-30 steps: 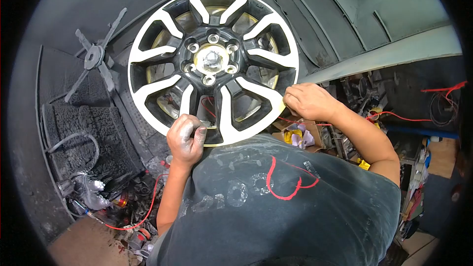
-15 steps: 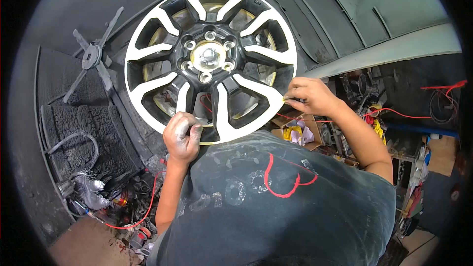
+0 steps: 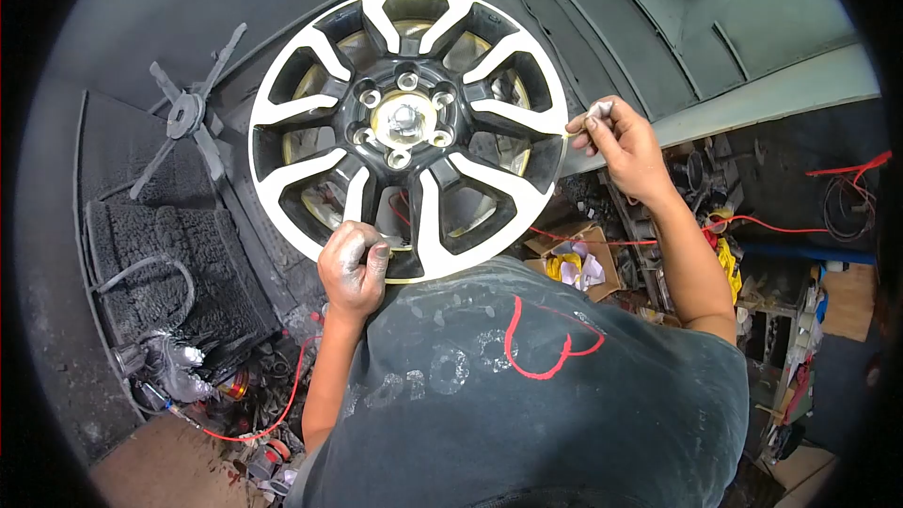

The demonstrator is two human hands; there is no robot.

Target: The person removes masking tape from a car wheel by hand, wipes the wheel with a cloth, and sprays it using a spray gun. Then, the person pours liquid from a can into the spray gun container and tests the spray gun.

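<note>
Left hand [image 3: 353, 265] clasps the wheel [image 3: 404, 120] while the right hand [image 3: 623, 143] pinches beside its rim

Nearest, just below the wheel, spreads a dark shirt [image 3: 527, 423] with a red heart outline [image 3: 537, 376] and worn pale lettering. The left hand is closed at the lower left of the wheel, gripping its edge, thumb folded in front and silvery smears across the skin. The wheel itself stands between the person's hands, its black and white face turned to the viewer, the centre yellowish; what carries its weight cannot be seen. At the right edge of the wheel, the right hand has its thumb and fingers drawn narrowly together. Whether anything thin sits between them, or whether they touch the rim, cannot be told.

Farther off, below and right of the wheel, an open cardboard box [image 3: 603, 250] holds crumpled pale and yellow material [image 3: 586, 273]. A red hose [image 3: 771, 225] runs rightward past it. Left of the wheel, well apart from it, is a grey-coated stand [image 3: 186, 117] with four arms, and below that a dark, rough-textured pad [image 3: 179, 226]. Behind the wheel, to its upper right, rise grey panels [image 3: 649, 56].
</note>
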